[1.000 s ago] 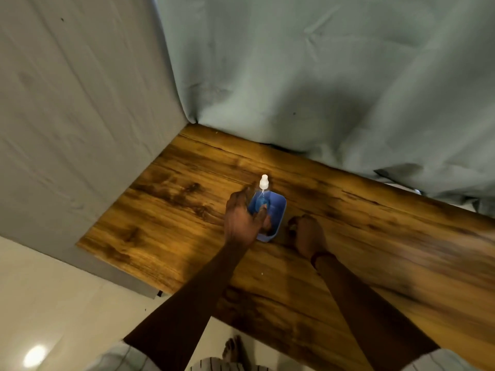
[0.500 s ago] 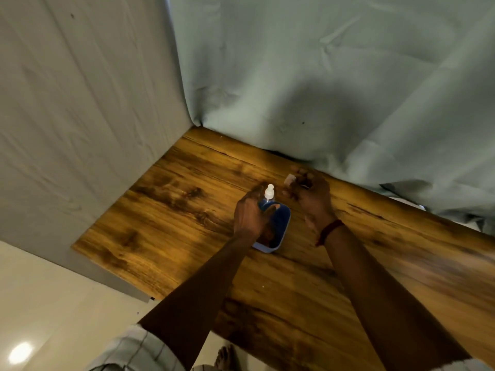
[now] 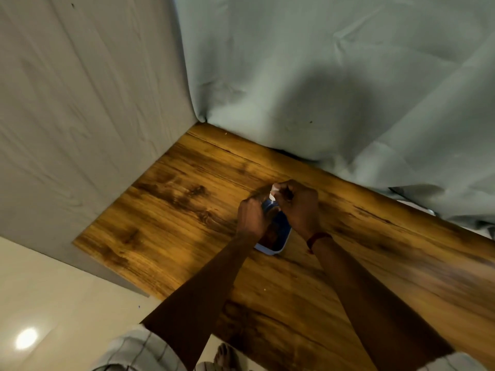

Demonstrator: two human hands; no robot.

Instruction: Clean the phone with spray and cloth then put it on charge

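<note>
Right hand [image 3: 300, 207] swung in from 1 o'clock, now pinching nozzle of spray bottle [image 3: 268, 204]. Left hand [image 3: 250, 218] wraps bottle from 8 o'clock, over blue tray [image 3: 270, 250] mid wooden table [image 3: 187, 210]. Phone nowhere in view. Risk imo: two-handed fiddling tips bottle, or stray mist soaks table.

Table [image 3: 187, 210]: bare wood open left of the tray [image 3: 271, 251] and along the near edge. Far edge shut off by the curtain [image 3: 321, 89], its hem resting on the wood. Left end bounded by a draped wall [image 3: 80, 116]. Left hand [image 3: 251, 218] and right hand [image 3: 300, 207], gripping the spray bottle [image 3: 268, 206], block the tray's far end.
</note>
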